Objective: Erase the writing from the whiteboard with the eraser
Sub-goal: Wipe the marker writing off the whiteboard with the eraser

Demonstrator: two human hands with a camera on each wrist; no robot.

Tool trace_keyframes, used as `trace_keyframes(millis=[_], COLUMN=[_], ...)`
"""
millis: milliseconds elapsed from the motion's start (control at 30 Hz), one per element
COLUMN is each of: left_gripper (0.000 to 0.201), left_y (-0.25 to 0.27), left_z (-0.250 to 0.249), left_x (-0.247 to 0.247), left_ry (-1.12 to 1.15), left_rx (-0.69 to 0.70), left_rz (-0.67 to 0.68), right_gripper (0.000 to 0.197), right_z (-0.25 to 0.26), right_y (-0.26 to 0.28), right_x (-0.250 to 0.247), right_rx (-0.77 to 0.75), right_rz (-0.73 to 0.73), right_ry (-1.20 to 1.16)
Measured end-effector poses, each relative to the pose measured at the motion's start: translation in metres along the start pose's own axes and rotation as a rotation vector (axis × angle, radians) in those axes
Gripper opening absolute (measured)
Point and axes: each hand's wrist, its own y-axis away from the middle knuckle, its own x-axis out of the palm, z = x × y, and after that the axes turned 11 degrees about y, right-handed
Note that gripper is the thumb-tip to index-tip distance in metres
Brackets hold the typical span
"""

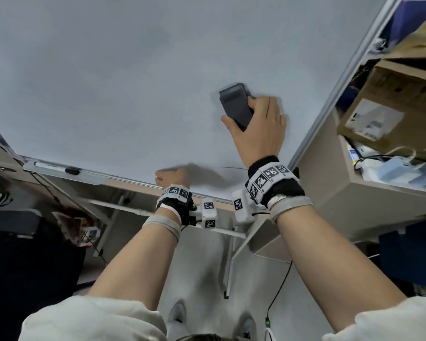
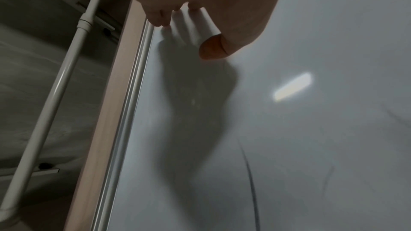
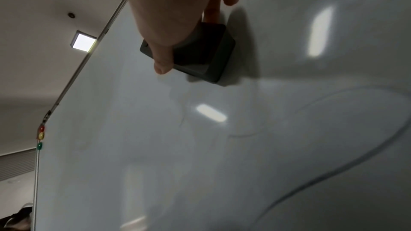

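Note:
The whiteboard (image 1: pixel 108 82) fills most of the head view, mostly wiped with faint grey smears. My right hand (image 1: pixel 256 124) grips a dark grey eraser (image 1: pixel 235 104) and presses it flat on the board near its right edge; in the right wrist view the eraser (image 3: pixel 200 55) sits under my thumb and fingers. A thin dark pen line (image 1: pixel 231 167) runs just below that hand, and long curved strokes (image 3: pixel 333 173) show on the whiteboard (image 3: pixel 133 147). My left hand (image 1: pixel 171 177) rests on the board's bottom edge with straight fingers (image 2: pixel 160 17) touching the whiteboard (image 2: pixel 289 129) by the frame.
A marker tray (image 1: pixel 67 171) with a pen and a small black piece runs along the lower left frame. To the right stands a shelf (image 1: pixel 354 193) with cardboard boxes (image 1: pixel 389 107) and cables. Coloured magnets (image 3: pixel 41 136) cling to the board's far corner. White stand bars (image 1: pixel 229 254) are below.

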Motion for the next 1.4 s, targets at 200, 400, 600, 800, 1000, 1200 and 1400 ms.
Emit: trace_keyframes(millis=[200, 400, 600, 800, 1000, 1200, 1400], left_gripper=[0.063, 0.057, 0.058, 0.063, 0.062, 0.072, 0.061], left_y=[0.042, 0.045, 0.017, -0.041, -0.072, -0.087, -0.113], left_z=[0.022, 0.032, 0.025, 0.028, 0.013, 0.01, 0.042], left_x=[0.035, 0.036, 0.001, -0.03, -0.054, -0.059, -0.072], left_ry=[-0.031, -0.016, -0.029, -0.02, -0.006, 0.016, -0.016], left_rx=[-0.004, -0.012, 0.013, 0.034, 0.058, 0.193, 0.242], left_rz=[0.03, 0.062, 0.063, 0.109, 0.107, 0.069, 0.082], right_gripper=[0.056, 0.057, 0.054, 0.054, 0.052, 0.051, 0.057], right_z=[-0.057, -0.065, -0.032, 0.01, 0.055, 0.065, 0.068], right_y=[-0.004, -0.008, 0.015, 0.048, 0.05, 0.058, 0.123], right_x=[-0.03, -0.032, -0.001, 0.048, 0.075, 0.094, 0.139], right_rx=[0.056, 0.078, -0.019, -0.039, -0.149, -0.174, -0.303], right_rz=[-0.134, -0.141, -0.058, 0.044, 0.138, 0.024, 0.286], right_ry=[-0.042, -0.1, -0.09, -0.098, -0.095, -0.105, 0.018])
